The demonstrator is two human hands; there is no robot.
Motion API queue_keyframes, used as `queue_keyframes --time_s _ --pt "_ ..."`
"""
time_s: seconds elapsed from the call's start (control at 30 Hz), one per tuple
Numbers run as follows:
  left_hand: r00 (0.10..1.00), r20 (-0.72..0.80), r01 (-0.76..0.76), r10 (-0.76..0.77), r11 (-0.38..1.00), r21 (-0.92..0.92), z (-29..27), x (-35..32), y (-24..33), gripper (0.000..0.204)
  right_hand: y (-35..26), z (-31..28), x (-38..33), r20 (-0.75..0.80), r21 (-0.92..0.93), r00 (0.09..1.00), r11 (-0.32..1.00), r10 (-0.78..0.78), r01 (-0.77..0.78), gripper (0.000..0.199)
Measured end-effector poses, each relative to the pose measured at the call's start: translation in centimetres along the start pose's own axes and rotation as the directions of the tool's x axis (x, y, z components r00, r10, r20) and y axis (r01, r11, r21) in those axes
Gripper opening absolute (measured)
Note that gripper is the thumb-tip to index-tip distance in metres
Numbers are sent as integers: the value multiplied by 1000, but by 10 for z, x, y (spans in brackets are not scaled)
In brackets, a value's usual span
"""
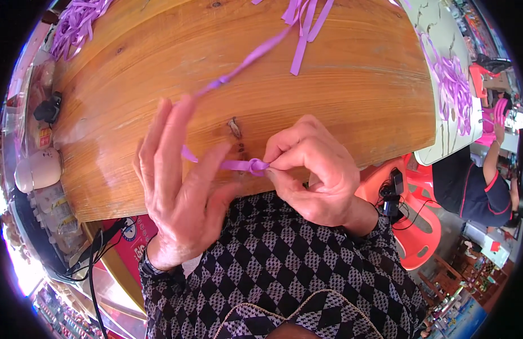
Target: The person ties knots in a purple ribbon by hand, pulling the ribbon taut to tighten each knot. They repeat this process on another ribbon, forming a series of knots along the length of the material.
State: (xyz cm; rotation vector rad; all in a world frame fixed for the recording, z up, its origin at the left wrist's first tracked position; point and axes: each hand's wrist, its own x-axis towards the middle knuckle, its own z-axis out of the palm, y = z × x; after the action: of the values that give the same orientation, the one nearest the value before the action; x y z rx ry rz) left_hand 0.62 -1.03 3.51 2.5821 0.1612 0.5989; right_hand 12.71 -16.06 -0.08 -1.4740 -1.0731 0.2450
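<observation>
My right hand [315, 169] pinches a purple ribbon [236, 165] between thumb and fingertips, right beside a small loop or knot in it. The ribbon runs left from there and passes behind my left hand [179, 175]. That hand is raised, with its fingers stretched and apart. Beyond its fingertips a purple strip [261, 52], slightly blurred, slants up to the far side of the table. Whether it is the same ribbon is hidden behind the fingers.
The wooden table [131, 130] carries purple ribbon strips [304, 34] at the far side and a ribbon heap [77, 25] at far left. More ribbon [454, 90] lies on a pale table at right. Orange chairs [414, 231] stand below it, near another person [476, 181].
</observation>
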Motion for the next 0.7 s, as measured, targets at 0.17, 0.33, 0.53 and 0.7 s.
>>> queue_keyframes --time_s 0.17,0.33,0.53,0.7 --pt "977 185 199 -107 769 -607 7 13 11 47 -2 3 1 4 -78 989 986 -150 150 25" --pt "825 512 551 -238 140 -823 20 -1 7 39 -5 -6 0 -15 -102 987 982 -162 160 24" --pt "690 655 716 -307 158 -680 14 4 7 26 -5 -12 -2 -50 -148 988 980 -144 136 21" --pt "879 407 472 -249 579 -665 18 1 7 17 -3 -12 -2 -31 -126 992 985 -124 119 21"
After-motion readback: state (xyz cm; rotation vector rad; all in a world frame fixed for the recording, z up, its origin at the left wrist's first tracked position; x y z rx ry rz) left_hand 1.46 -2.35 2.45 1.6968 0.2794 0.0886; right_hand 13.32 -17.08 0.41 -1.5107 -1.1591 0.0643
